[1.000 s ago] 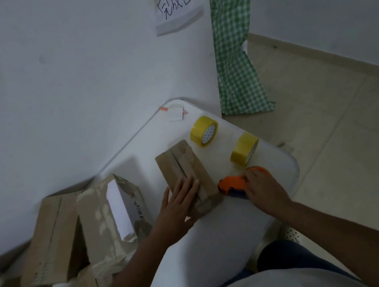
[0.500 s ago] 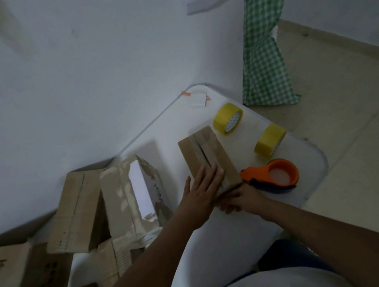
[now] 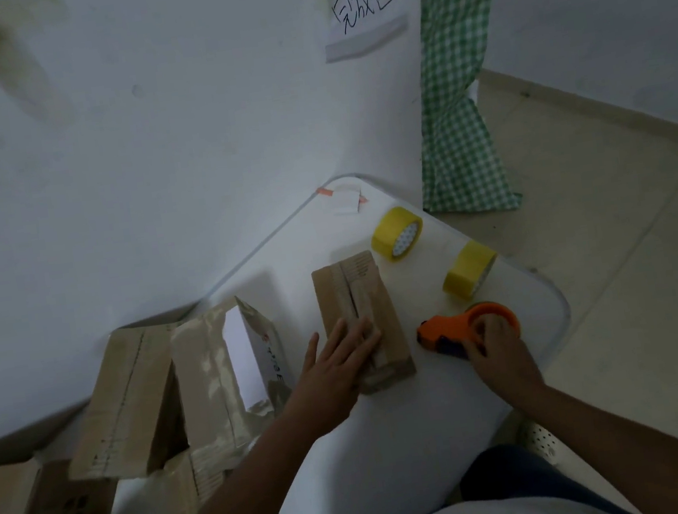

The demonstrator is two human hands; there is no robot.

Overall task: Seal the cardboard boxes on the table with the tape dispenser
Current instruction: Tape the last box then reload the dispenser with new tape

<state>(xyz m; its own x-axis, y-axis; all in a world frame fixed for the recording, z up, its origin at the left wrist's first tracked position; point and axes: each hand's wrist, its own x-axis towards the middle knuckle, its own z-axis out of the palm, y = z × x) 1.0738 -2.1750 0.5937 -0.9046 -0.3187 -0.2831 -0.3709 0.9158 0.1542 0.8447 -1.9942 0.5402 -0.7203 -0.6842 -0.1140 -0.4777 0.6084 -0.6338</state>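
Observation:
A small brown cardboard box [image 3: 355, 297] lies on the white table [image 3: 386, 431], its top flaps closed with a seam down the middle. My left hand [image 3: 338, 364] rests flat on the near end of this box, fingers spread. Just right of the box sits an orange tape dispenser [image 3: 458, 327]. My right hand [image 3: 496, 352] is closed over its handle and wheel, the dispenser still resting on the table.
Two yellow tape rolls [image 3: 396, 232] [image 3: 468, 269] stand behind the dispenser near the table's right edge. Several other cardboard boxes [image 3: 131, 396] are piled at the left, one torn open [image 3: 231, 366]. A wall is close behind; a green checked cloth [image 3: 456, 112] hangs at right.
My right hand left the near end of the box and moved right onto the tape dispenser. My left hand stayed pressed on the box. The camera view shifted slightly.

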